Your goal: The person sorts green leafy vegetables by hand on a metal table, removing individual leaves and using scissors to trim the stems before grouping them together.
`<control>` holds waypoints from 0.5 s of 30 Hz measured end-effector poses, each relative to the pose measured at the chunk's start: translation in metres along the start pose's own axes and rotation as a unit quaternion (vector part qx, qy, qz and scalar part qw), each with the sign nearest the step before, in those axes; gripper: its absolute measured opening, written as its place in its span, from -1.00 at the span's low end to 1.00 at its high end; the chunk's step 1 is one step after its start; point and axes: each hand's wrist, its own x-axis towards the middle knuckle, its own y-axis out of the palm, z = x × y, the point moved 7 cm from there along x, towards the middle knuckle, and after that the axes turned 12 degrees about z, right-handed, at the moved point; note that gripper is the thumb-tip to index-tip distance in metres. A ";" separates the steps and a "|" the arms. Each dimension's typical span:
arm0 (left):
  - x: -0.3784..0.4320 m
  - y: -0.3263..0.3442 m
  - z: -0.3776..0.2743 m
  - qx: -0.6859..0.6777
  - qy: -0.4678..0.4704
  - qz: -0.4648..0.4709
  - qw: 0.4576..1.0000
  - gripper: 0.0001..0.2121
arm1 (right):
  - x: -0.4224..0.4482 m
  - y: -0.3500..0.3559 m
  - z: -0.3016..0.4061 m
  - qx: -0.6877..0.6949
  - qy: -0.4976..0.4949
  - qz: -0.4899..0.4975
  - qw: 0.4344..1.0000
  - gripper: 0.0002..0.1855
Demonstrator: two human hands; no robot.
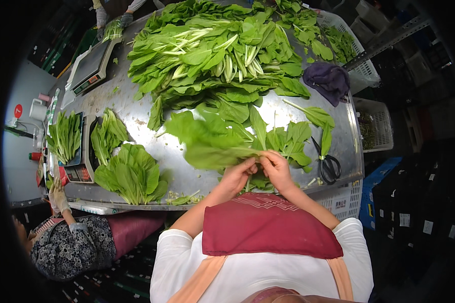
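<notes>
Close to my body, over the steel table (182,178), both my hands meet at the stem ends of some leafy greens (212,140). My left hand (239,174) pinches the stems from the left, and my right hand (276,169) grips the same end from the right. The leaves fan out to the left and are blurred. Loose leaves (295,136) lie just beyond my right hand, and more greens lie partly hidden under my wrists. Black-handled scissors (330,169) rest to the right, their blades partly under a drooping leaf (326,140).
A large heap of leafy greens (212,57) covers the far table. At left are a bunch (132,174), a scale (79,170) bearing greens (65,137), and another scale (93,64). A purple cloth (328,81) lies right. Co-workers' gloved hands (58,195) show at left and far left.
</notes>
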 end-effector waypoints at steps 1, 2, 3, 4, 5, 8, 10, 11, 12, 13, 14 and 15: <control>0.000 0.001 0.000 0.003 0.013 -0.007 1.000 -0.78 | -0.002 0.003 -0.018 0.125 0.084 -0.001 0.989 -0.81; 0.003 0.005 0.004 0.009 -0.020 0.020 1.000 -0.83 | 0.002 0.007 -0.023 0.197 0.041 0.033 0.979 -0.83; 0.004 0.006 0.001 0.016 -0.005 0.028 0.999 -0.83 | 0.002 0.005 -0.027 0.229 0.063 -0.005 0.971 -0.82; 0.002 0.007 -0.001 0.023 0.011 0.036 0.999 -0.84 | 0.000 0.004 -0.031 0.260 0.085 -0.041 0.961 -0.80; -0.001 0.008 -0.003 0.031 0.027 0.044 0.998 -0.84 | -0.001 0.003 -0.035 0.291 0.106 -0.077 0.948 -0.79; -0.010 0.012 -0.030 0.004 0.071 0.003 0.997 -0.80 | -0.002 -0.010 -0.048 0.500 0.165 -0.137 0.839 -0.71; -0.011 0.010 -0.052 -0.014 0.091 0.023 0.995 -0.80 | 0.002 0.004 -0.024 0.618 0.218 0.016 0.756 -0.63; -0.012 0.004 -0.059 -0.023 0.095 0.020 0.995 -0.79 | 0.009 0.011 -0.011 0.553 0.233 0.116 0.791 -0.63; -0.013 -0.002 -0.063 -0.032 0.097 0.017 0.995 -0.79 | 0.012 0.019 -0.001 0.481 0.245 0.211 0.815 -0.64; -0.014 -0.007 -0.068 -0.041 0.098 0.013 0.994 -0.79 | 0.014 0.026 0.008 0.402 0.254 0.303 0.826 -0.64; -0.015 -0.013 -0.073 -0.046 0.091 -0.007 0.995 -0.79 | 0.034 0.021 0.009 0.240 0.254 0.292 0.890 -0.66; -0.016 -0.016 -0.077 -0.054 0.095 0.000 0.994 -0.79 | 0.062 0.011 0.009 0.103 0.219 0.264 0.933 -0.66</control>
